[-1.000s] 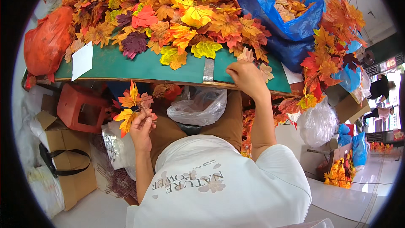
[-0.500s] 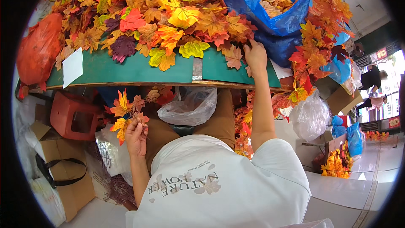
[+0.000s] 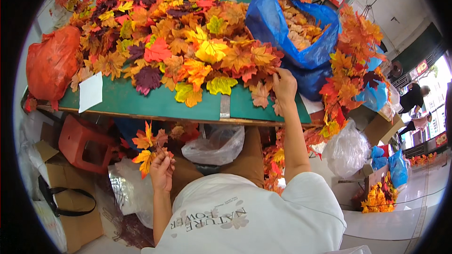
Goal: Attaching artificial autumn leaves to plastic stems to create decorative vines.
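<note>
My left hand (image 3: 162,171) is closed in a pinch around the stem of a small sprig of artificial maple leaves (image 3: 145,157), yellow, orange and brownish red, held low in front of the table edge. My right hand (image 3: 285,87) reaches over the green table (image 3: 176,113) to the right end of a big heap of artificial maple leaves (image 3: 212,51). Its fingertips are pressed together on the edge of a reddish-orange leaf there. Beside that hand stands an open blue plastic bag (image 3: 308,57) holding pale orange leaves.
A red plastic bag (image 3: 52,63) and a white paper (image 3: 91,92) lie at the table's left. Leaf garlands (image 3: 346,77) hang at the right. Below are a red stool (image 3: 84,143), a cardboard box (image 3: 75,207) and a clear plastic bag (image 3: 214,148). Two people sit across the table.
The view has tipped up, bringing the people across the table into sight. My right fingers have drawn together at the heap's edge. My left hand still holds the sprig.
</note>
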Demonstrator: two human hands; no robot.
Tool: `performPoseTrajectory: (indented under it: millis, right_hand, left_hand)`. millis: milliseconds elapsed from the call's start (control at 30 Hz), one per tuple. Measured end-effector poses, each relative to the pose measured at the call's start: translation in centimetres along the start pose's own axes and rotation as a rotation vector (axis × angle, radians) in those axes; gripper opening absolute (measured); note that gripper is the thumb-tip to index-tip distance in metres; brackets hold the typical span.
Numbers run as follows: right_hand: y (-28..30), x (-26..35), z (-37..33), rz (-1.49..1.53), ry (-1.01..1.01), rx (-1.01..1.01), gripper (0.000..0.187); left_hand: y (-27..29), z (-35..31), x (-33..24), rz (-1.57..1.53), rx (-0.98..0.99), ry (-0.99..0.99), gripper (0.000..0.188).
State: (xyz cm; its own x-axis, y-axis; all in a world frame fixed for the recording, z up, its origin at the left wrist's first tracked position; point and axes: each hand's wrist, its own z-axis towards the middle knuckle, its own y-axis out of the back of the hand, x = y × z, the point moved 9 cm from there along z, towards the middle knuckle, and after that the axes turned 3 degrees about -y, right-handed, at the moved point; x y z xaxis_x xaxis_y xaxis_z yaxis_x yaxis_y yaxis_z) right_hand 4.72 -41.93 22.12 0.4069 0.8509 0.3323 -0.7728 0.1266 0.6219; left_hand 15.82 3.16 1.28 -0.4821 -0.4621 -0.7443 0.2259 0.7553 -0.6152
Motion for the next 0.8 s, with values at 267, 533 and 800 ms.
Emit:
performPoseTrajectory:
  millis: [267, 533, 800]
  right_hand:
    - [5.5, 3.0, 1.6, -0.66, 0.063, 0.152, 0.011]
    - [12.1, 6.4, 0.0, 0.235, -0.19, -0.188, 0.01]
    - [-7.1, 20.0, -15.2, 1.62, -0.792, 0.586, 0.014]
  left_hand:
    - [-0.1, -0.6, -0.2, 0.183, 0.002, 0.022, 0.018]
    - [-3.3, 0.5, -1.7, 0.169, 0.039, -0.076, 0.022]
    - [-8.3, 0.0, -2.3, -0.051, 0.049, -0.134, 0.027]
